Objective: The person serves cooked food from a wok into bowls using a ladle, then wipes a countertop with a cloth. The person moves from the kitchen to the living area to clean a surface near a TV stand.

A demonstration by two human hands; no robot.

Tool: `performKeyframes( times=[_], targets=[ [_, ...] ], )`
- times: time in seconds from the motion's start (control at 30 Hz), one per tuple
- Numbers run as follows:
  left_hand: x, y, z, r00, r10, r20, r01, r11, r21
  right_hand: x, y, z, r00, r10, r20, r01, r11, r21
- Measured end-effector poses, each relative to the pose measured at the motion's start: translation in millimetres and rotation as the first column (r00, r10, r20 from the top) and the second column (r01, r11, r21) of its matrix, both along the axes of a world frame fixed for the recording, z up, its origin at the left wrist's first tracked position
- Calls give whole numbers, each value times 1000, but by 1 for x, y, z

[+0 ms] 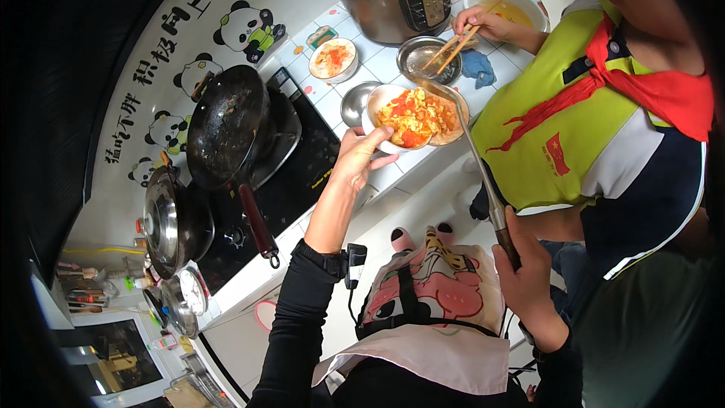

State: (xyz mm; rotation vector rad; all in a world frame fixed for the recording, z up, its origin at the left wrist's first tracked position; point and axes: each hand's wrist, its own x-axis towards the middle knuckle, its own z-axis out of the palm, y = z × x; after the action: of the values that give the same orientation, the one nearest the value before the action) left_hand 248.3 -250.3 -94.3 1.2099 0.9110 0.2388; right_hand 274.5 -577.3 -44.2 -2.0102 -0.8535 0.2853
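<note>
My left hand (362, 156) holds the rim and side of a white bowl (376, 103) filled with scrambled egg and tomato (410, 116). In my right hand (524, 272) is the dark handle of a long metal ladle (481, 164), whose head lies over the far right of that bowl. A second bowl with reddish-orange food (456, 130) sits partly behind the first, against its right side. Just beyond them are an empty metal bowl (358, 103) and a metal strainer (420, 56). A smaller bowl of food (334, 61) stands farther back on the tiled counter.
A person in a yellow-green shirt (527, 124) stands at right, holding chopsticks (473, 34) over the strainer. An electric pressure cooker (393, 5), a blue cloth (478, 68) and a large bowl of liquid (535, 11) are behind. At left are a tilted wok (226, 124) and a lidded pan (164, 221).
</note>
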Motion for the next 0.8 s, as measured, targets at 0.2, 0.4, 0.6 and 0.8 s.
performKeyframes(
  times=[0.2, 0.4, 0.6, 0.8],
  targets=[
    [-3, 1, -2, 1000, 3, 25, -3, 999, -33, 6, -3, 8, 992, -6, -129, 8, 1000, 10],
    [-6, 2, 0, 999, 7, 45, -4, 998, -66, 7, -2, 14, 991, 21, -135, -23, 1000, -10],
    [-5, 10, 0, 994, 42, 103, -25, 987, -161, 11, -4, 15, 985, -8, -170, 11, 1000, 20],
    [7, 9, 5, 998, -6, 68, 12, 996, -93, 11, 0, 15, 981, 76, -178, -49, 987, 154]
  ],
)
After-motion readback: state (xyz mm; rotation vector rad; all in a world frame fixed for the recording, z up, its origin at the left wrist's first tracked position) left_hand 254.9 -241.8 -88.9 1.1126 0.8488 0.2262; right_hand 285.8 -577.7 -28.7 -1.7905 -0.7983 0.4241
